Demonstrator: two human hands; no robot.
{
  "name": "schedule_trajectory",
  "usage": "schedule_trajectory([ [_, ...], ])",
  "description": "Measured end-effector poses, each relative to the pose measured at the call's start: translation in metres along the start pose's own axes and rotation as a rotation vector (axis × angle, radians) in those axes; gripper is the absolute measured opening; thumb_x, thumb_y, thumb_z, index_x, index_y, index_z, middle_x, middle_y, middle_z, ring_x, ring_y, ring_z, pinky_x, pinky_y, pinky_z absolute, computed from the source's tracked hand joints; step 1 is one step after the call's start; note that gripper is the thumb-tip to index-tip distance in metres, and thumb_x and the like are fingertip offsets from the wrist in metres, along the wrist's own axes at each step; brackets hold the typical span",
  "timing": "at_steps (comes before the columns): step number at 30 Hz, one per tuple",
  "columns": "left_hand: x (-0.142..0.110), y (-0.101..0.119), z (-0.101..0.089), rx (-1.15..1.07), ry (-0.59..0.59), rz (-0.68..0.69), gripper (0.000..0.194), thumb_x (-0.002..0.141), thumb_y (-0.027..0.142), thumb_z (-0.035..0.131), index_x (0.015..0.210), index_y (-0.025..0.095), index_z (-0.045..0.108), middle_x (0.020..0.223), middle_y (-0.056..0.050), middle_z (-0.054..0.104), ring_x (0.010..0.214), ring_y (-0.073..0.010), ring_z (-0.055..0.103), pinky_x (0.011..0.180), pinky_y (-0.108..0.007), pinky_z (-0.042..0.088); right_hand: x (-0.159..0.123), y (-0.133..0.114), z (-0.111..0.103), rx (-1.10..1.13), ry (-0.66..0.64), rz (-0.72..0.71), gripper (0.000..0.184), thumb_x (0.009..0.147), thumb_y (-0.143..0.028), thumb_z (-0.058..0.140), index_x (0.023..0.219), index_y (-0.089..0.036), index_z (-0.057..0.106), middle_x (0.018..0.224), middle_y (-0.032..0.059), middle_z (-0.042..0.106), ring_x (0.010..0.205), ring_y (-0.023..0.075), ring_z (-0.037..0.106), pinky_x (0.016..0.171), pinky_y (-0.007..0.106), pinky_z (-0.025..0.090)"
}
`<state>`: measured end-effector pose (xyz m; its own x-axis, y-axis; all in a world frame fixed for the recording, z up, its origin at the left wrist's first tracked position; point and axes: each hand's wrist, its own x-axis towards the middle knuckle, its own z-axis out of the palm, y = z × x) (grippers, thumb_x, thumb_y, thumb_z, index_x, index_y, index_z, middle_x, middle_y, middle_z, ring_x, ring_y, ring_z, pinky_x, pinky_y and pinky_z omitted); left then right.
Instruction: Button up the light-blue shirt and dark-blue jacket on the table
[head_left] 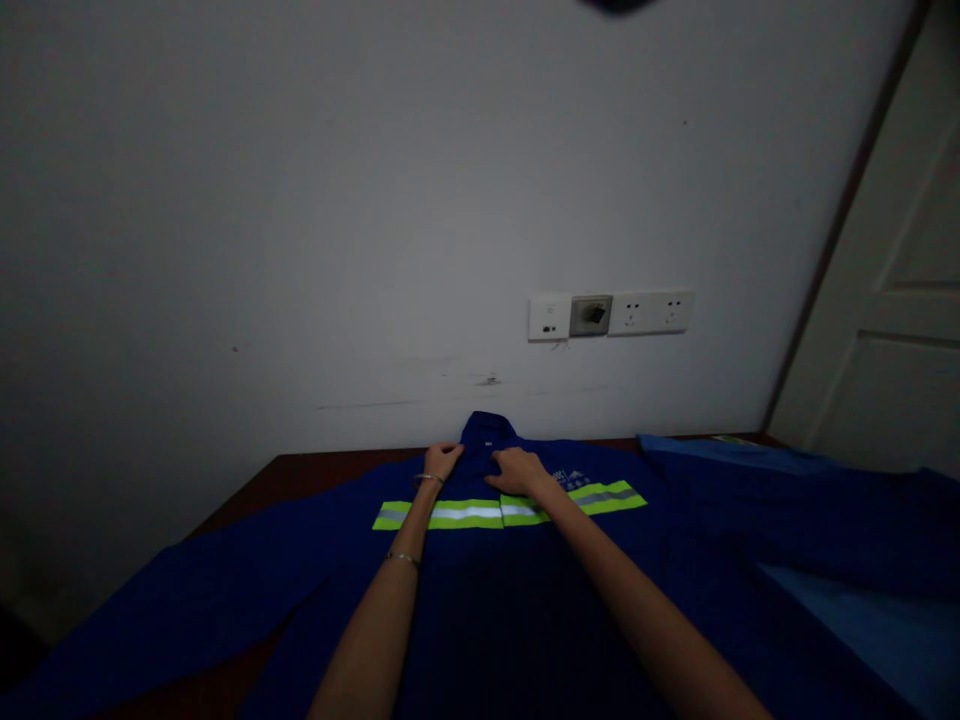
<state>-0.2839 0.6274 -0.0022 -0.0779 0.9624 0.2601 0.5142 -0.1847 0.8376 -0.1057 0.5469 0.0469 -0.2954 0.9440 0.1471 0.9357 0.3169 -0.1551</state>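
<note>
A dark blue work jacket lies spread front side up, its sleeves stretched to both sides and its collar toward the wall. Across the chest runs a yellow-green and silver reflective strip. My left hand, with a bracelet at the wrist, is closed on the fabric at the left side of the collar. My right hand has its fingers curled on the jacket front just below the collar's right side, beside a pale printed logo. The fabric between its fingertips is hard to see.
Under the jacket is a dark reddish-brown table against a white wall. Light blue cloth lies under the right sleeve. Wall sockets sit above the table, and a pale panelled door stands at right.
</note>
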Motion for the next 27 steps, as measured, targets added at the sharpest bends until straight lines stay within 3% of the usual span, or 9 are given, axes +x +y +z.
schedule_trajectory([
  [8, 0.007, -0.009, 0.007, -0.021, -0.099, 0.038, 0.015, 0.067, 0.022, 0.062, 0.076, 0.013, 0.071, 0.083, -0.007, 0.07, 0.083, -0.0188, 0.063, 0.079, -0.028, 0.046, 0.007, 0.031, -0.002, 0.156, -0.035, -0.095, 0.05, 0.072, -0.039, 0.06, 0.117, -0.018, 0.056, 0.114, 0.0111, 0.06, 0.103, 0.0251, 0.057, 0.086, 0.033, 0.043],
  [13, 0.01, -0.007, 0.003, -0.017, -0.125, -0.006, 0.015, 0.067, 0.02, 0.06, 0.074, 0.012, 0.07, 0.077, -0.006, 0.07, 0.076, -0.0175, 0.062, 0.071, -0.026, 0.046, 0.017, 0.042, -0.004, 0.27, 0.012, -0.114, 0.046, 0.071, -0.022, 0.06, 0.116, -0.015, 0.056, 0.115, 0.009, 0.06, 0.105, 0.0213, 0.055, 0.091, 0.028, 0.04],
  [20, 0.012, 0.006, -0.016, -0.011, -0.189, -0.09, 0.014, 0.066, 0.023, 0.061, 0.066, 0.011, 0.068, 0.06, -0.002, 0.064, 0.059, -0.0125, 0.056, 0.056, -0.021, 0.042, 0.023, 0.066, -0.02, 0.341, 0.195, 0.127, 0.041, 0.067, -0.009, 0.053, 0.107, -0.012, 0.063, 0.101, 0.0097, 0.065, 0.093, 0.0197, 0.06, 0.083, 0.025, 0.043],
  [27, 0.016, 0.02, -0.045, 0.022, -0.203, -0.185, 0.015, 0.065, 0.024, 0.057, 0.058, 0.012, 0.062, 0.05, 0.0, 0.055, 0.049, -0.0103, 0.049, 0.047, -0.02, 0.034, 0.012, 0.102, -0.044, 0.595, 0.147, 0.495, 0.039, 0.066, -0.014, 0.054, 0.104, -0.012, 0.06, 0.075, 0.0069, 0.065, 0.062, 0.0153, 0.06, 0.055, 0.023, 0.046],
])
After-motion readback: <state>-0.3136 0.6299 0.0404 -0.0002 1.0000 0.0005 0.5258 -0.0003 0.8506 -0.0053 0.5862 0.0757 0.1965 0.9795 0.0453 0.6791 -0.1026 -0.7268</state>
